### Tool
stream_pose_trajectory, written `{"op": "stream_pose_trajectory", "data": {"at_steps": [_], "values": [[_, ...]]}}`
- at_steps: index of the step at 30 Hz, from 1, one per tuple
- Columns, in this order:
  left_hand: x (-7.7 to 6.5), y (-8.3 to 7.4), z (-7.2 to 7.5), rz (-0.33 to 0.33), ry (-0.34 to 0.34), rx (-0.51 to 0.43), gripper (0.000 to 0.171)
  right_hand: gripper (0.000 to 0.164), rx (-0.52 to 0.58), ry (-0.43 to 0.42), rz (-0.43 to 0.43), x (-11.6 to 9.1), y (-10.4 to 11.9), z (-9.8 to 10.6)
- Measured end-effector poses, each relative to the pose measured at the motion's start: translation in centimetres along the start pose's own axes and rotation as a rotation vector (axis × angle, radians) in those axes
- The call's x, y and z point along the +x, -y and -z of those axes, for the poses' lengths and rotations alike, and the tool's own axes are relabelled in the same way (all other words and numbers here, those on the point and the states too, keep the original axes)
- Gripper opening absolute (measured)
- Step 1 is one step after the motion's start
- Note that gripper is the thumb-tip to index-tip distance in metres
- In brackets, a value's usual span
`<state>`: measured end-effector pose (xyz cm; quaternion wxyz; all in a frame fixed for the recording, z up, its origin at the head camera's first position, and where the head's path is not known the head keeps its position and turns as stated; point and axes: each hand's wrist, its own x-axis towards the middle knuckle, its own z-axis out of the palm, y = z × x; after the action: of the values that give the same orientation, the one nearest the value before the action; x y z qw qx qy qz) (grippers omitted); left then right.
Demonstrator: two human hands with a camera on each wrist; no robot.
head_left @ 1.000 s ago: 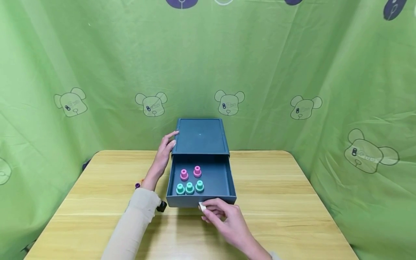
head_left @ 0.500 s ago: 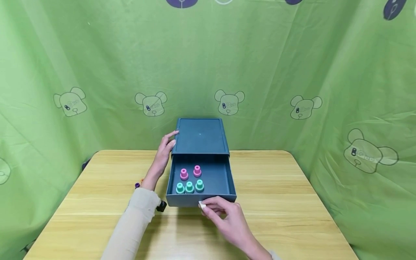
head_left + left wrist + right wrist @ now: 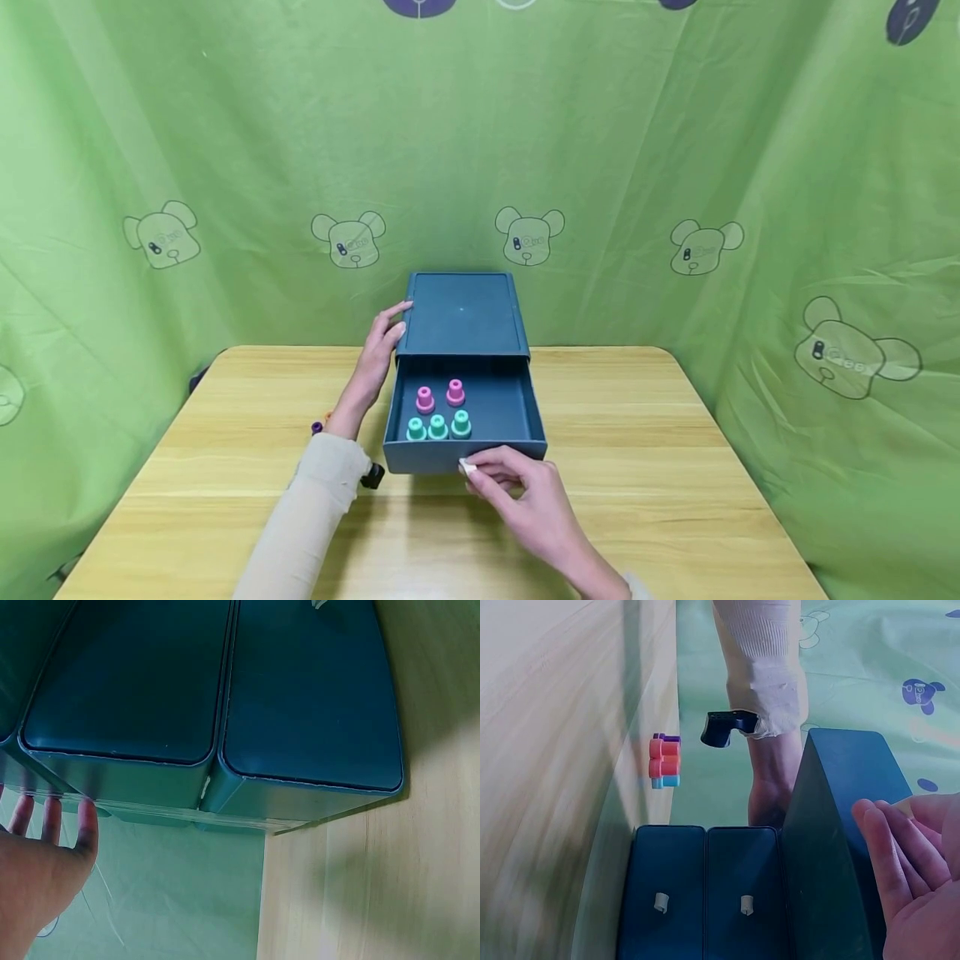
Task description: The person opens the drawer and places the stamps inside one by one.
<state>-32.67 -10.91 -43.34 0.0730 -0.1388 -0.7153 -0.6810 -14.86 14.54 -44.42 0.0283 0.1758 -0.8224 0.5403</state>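
A dark blue drawer cabinet (image 3: 463, 312) stands at the table's back with its top drawer (image 3: 420, 457) pulled out. Inside it sit two pink pegs (image 3: 425, 402) and three mint-green pegs (image 3: 438, 429), all upright with flanged bases. My right hand (image 3: 536, 504) pinches the white knob (image 3: 467, 467) on the drawer's front between thumb and fingers. In the right wrist view the right hand (image 3: 922, 862) is beside that drawer, its knob hidden. My left hand (image 3: 373, 358) rests on the cabinet's left side. The left wrist view shows the left hand (image 3: 41, 870) with fingers extended against the cabinet wall (image 3: 127, 780).
Two lower drawers with white knobs (image 3: 661, 902) are closed. Coloured pieces (image 3: 665, 759), red, blue and purple, lie on the wooden table (image 3: 637, 467) left of the cabinet, partly behind the left forearm. A green printed curtain (image 3: 615, 167) surrounds the table.
The drawer's front edge has risen slightly in the head view, with the right hand and the pegs shifting up a little too. The left hand has stayed in place.
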Motion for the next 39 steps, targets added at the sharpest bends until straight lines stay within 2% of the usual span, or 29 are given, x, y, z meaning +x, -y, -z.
{"op": "stream_pose_trajectory", "data": {"at_steps": [10, 25, 35, 39], "values": [[-0.1, -0.2, 0.0, 0.013, 0.001, 0.004, 0.05, 0.014, 0.005, 0.0, -0.009, 0.1, -0.1, 0.1], [0.0, 0.2, 0.0, -0.006, 0.0, 0.016, 0.05, 0.013, -0.008, -0.019, 0.049, 1.2, -0.4, 0.0], [0.0, 0.0, 0.0, 0.006, -0.001, 0.014, 0.05, 0.011, -0.011, -0.039, 0.098, 2.4, -1.1, 0.2], [0.7, 1.3, 0.3, 0.012, -0.002, 0.016, 0.049, 0.011, 0.002, -0.04, 0.1, 2.9, -1.2, 0.3]]}}
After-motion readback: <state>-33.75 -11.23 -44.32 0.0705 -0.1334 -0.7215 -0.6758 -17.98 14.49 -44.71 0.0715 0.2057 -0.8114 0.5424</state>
